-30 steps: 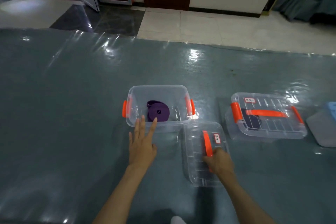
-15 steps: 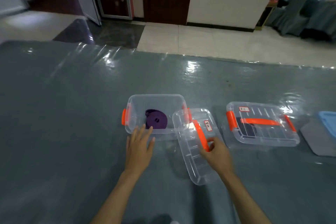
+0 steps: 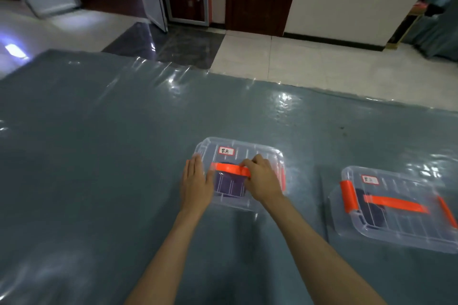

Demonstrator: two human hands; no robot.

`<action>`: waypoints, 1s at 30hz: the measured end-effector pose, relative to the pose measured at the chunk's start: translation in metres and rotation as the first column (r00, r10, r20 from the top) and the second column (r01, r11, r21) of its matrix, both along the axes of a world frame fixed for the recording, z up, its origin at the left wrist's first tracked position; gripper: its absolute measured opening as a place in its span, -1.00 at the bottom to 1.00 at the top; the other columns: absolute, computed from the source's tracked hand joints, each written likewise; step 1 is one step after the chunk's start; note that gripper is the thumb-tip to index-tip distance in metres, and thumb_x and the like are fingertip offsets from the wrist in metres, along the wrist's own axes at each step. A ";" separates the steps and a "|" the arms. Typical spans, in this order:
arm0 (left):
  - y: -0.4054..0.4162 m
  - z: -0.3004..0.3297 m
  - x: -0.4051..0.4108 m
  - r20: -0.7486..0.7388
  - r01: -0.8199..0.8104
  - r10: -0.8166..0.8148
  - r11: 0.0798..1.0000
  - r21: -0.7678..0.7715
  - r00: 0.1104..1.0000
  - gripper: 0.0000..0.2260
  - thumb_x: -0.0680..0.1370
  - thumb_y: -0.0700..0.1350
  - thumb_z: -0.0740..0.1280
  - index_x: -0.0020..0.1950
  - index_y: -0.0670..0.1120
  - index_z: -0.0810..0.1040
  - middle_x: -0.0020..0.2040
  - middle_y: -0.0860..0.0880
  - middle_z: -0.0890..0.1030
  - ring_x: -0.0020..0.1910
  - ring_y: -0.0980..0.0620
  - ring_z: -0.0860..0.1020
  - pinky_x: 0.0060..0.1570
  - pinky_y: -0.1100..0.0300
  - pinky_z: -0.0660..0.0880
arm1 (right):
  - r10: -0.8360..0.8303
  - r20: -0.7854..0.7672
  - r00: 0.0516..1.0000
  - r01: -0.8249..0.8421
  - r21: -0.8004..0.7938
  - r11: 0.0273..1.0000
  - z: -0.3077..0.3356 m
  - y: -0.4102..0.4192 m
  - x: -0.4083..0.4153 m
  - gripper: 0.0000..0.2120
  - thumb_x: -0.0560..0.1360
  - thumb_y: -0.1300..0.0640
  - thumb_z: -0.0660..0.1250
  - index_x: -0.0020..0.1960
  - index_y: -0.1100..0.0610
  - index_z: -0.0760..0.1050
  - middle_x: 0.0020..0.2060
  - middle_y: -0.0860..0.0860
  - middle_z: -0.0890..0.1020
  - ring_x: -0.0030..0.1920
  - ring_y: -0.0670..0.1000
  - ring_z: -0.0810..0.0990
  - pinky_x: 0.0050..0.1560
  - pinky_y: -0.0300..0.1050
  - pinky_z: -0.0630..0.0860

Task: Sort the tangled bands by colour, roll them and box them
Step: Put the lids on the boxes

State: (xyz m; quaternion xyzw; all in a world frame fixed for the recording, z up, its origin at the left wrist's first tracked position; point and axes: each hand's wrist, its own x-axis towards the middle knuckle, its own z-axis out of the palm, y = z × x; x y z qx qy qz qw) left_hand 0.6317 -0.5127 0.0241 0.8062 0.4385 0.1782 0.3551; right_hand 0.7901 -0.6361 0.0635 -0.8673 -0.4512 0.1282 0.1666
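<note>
A clear plastic box (image 3: 262, 153) with orange latches sits on the table in front of me. Its clear lid lies on top, with a white label (image 3: 226, 150) near the far edge. The rolled purple band (image 3: 229, 184) shows through the lid, inside the box. My right hand (image 3: 261, 179) grips the lid's orange handle (image 3: 228, 168). With straight fingers, my left hand (image 3: 197, 182) lies flat against the box's left side. A second clear box (image 3: 401, 228), lidded and orange-handled, stands to the right with a dark band (image 3: 371, 210) inside.
The table (image 3: 99, 168) is covered with a grey-green cloth under glossy plastic film. Its far edge meets a tiled floor, with doors and a white wall behind.
My right hand has carried the lid from the table beside the box onto the box. My left hand has shifted to the box's left side. The camera has moved closer.
</note>
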 end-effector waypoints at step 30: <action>0.023 -0.023 0.023 0.425 -0.295 0.394 0.914 -0.280 0.815 -0.75 0.63 -0.17 0.42 0.31 -0.05 0.70 0.23 0.08 0.71 0.22 0.23 0.66 0.10 0.54 0.49 | -0.543 -0.318 0.777 0.629 0.371 0.683 -0.056 -0.063 0.009 -0.51 0.65 0.09 0.38 0.56 -0.03 0.44 -0.31 -0.05 0.53 -0.36 -0.21 0.49 -0.25 -0.19 0.43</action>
